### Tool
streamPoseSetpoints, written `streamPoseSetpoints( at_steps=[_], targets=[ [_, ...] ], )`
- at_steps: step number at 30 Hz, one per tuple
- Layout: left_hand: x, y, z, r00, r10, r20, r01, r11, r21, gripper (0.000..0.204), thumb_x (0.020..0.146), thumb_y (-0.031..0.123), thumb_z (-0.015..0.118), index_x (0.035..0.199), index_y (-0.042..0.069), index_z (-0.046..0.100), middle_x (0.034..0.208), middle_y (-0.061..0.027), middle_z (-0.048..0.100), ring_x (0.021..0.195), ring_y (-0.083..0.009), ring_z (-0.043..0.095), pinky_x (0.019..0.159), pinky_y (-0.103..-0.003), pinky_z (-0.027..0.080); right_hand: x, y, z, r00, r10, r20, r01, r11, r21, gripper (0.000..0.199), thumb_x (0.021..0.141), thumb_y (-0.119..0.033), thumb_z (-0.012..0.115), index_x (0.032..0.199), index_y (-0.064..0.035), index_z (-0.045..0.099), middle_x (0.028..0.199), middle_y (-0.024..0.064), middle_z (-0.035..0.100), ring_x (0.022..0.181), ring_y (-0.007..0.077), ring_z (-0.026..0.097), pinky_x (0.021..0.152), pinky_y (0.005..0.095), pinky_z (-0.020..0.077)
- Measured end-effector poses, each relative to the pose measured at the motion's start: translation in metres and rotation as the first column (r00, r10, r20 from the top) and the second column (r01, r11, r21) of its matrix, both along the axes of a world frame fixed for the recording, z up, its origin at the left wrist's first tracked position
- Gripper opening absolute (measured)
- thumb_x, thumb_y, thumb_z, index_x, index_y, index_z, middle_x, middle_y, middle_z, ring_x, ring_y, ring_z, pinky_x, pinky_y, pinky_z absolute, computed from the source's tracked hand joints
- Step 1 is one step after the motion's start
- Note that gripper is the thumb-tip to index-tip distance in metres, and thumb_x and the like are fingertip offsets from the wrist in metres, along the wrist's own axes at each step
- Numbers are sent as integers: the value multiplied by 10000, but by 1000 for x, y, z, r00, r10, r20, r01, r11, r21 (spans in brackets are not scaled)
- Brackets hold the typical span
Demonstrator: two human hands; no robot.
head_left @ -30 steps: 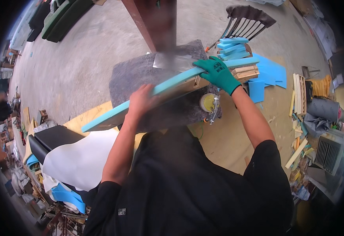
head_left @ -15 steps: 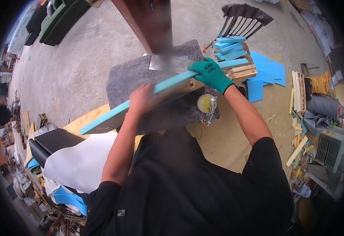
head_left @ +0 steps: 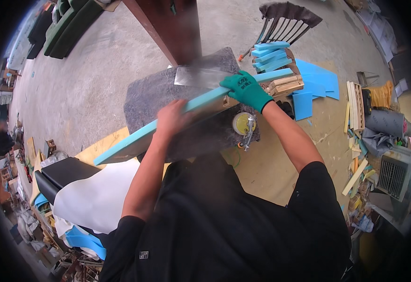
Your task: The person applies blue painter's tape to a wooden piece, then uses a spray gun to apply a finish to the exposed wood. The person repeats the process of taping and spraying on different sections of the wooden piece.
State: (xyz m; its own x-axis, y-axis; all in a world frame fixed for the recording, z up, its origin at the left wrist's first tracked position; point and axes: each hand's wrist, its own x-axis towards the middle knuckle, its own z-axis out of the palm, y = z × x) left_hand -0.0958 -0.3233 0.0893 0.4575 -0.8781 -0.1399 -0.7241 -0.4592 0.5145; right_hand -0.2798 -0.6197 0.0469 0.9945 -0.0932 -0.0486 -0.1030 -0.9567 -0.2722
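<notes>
A long panel with a light blue foam strip [head_left: 132, 140] along its upper edge lies slantwise before me, from lower left to upper right. My bare left hand [head_left: 171, 118] is closed over the strip near the middle, its fingers slightly blurred. Farther right, my right hand [head_left: 248, 90], in a green glove, grips the same strip from above with curled fingers. Beneath the panel is a worktop with a dark grey fabric cover [head_left: 144, 94]. A spray gun with a round yellowish cup [head_left: 244, 123] rests at the right of this cover, below the gloved hand.
Blue foam strips [head_left: 271, 56] are stacked beyond wooden frame pieces [head_left: 285, 86], with blue foam sheets [head_left: 316, 80] alongside. A brown post [head_left: 170, 28] rises behind the worktop. White sheet material [head_left: 95, 197] lies at my left; a slatted chair back [head_left: 290, 21] stands far right.
The view has shifted slightly, moving the scene a little left. My left hand has slid a short way right along the foam strip; the gloved hand keeps its grip.
</notes>
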Motion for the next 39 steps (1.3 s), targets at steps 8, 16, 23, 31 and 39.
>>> streamPoseSetpoints(
  at_steps=[8,16,23,31,39],
  targets=[
    [-16,-29,-6,999,-27,-28,25,998,-54,460,909,377,826,1276,111,745,1187,-180,766,1116,-432,747,939,-540,599,-6,2,-9,998,16,67,-13,999,-47,459,954,-267,792,1406,-226,722,1332,55,732,1267,309,672,1208,513,416],
    [-17,-31,-3,1000,-14,12,14,1000,18,491,910,394,819,1286,92,726,1201,-175,771,1110,-437,749,928,-543,603,-24,-14,38,989,-150,-19,147,982,-116,874,899,-386,860,1679,-222,504,1726,109,497,1621,325,427,1372,573,220],
    [-30,-53,-3,998,-57,-26,55,996,-76,496,957,431,800,1306,91,709,1244,-176,767,1124,-443,744,930,-544,601,-68,-65,15,985,-174,-15,166,962,-218,642,978,-368,766,1581,-212,612,1665,84,559,1596,314,458,1383,565,205],
    [-30,-62,-2,998,-62,-6,62,998,-1,404,969,396,796,1181,67,698,1198,-180,766,1073,-458,743,899,-569,597,-51,-69,11,972,-128,198,157,978,-140,324,992,-273,715,1315,-250,723,1323,11,750,1360,235,665,1333,593,281],
    [-28,-61,-7,999,-45,28,46,999,-19,375,964,389,802,1135,70,700,1138,-176,768,1049,-460,748,870,-580,598,-45,-62,9,984,-158,80,169,974,-153,333,989,-275,716,1321,-276,701,1309,23,764,1343,261,685,1306,623,310]
  ],
)
